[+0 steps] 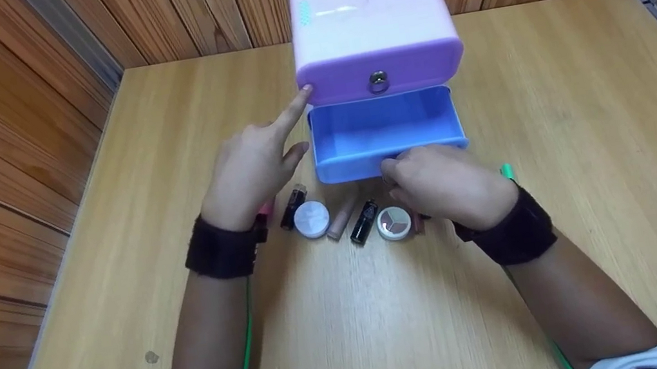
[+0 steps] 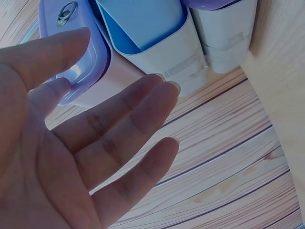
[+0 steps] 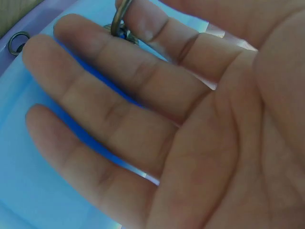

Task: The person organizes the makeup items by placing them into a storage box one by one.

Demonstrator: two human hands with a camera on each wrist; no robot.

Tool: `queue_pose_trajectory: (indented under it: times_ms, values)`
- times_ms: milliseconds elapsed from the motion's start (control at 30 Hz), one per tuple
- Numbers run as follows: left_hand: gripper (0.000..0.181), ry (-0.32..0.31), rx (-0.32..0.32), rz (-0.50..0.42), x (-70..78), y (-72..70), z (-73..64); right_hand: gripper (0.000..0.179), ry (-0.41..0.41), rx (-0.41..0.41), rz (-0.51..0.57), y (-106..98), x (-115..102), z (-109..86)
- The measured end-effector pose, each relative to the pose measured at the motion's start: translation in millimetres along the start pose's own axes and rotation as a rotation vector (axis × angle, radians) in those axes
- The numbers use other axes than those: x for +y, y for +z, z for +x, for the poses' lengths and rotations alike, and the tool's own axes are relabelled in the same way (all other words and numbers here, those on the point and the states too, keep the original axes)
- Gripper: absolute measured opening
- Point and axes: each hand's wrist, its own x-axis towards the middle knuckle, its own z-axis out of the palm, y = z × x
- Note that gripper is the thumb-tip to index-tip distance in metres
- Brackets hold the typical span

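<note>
A small pink cabinet (image 1: 363, 3) stands at the back of the table with its blue drawer (image 1: 349, 170) pulled out; no items show inside. At that drawer's front, my right hand (image 1: 455, 182) pinches the metal ring pull (image 3: 120, 18) between thumb and index finger, while the other fingers extend along the blue front. My left hand (image 1: 251, 167) has its index fingertip on the left edge of the purple upper drawer (image 1: 339, 83), which is closed. In the left wrist view, the remaining left fingers spread loosely beside the cabinet, holding nothing.
Below the drawer lie several cosmetics: a white round jar (image 1: 311, 219), a three-colour palette (image 1: 394, 223), dark tubes (image 1: 364, 223) and a pale tube (image 1: 343, 216). Near the right wrist a green tip (image 1: 507, 171) shows. Wooden panels (image 1: 198, 12) rise behind the table.
</note>
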Motion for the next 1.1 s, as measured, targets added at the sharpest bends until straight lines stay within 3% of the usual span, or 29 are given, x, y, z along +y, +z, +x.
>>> queue_pose_trajectory:
  times_ms: [333, 500, 600, 800, 967, 1100]
  values:
    - [0.075, 0.008, 0.004, 0.021, 0.0, 3.3, -1.8, 0.015, -0.012, 0.002, 0.011, -5, 1, -5.6]
    - [0.075, 0.02, 0.013, 0.02, -0.3, 3.0, -1.6, 0.01, -0.043, 0.021, 0.091, -17, 6, -12.0]
    - [0.076, 0.019, 0.007, 0.008, -0.6, 2.6, -1.5, 0.01, -0.089, 0.115, 0.153, -27, 13, -18.8]
    - [0.077, -0.008, -0.022, -0.011, -1.2, 2.5, -2.8, 0.009, -0.161, 0.414, 0.183, -48, 29, -36.0]
    - [0.077, -0.02, -0.035, -0.014, -0.7, 0.5, -1.7, 0.01, -0.056, 0.541, 0.131, -63, 45, -52.6]
    - [0.077, -0.018, -0.028, -0.016, -0.8, -0.5, -0.4, 0.017, 0.091, 0.55, 0.097, -71, 57, -65.4]
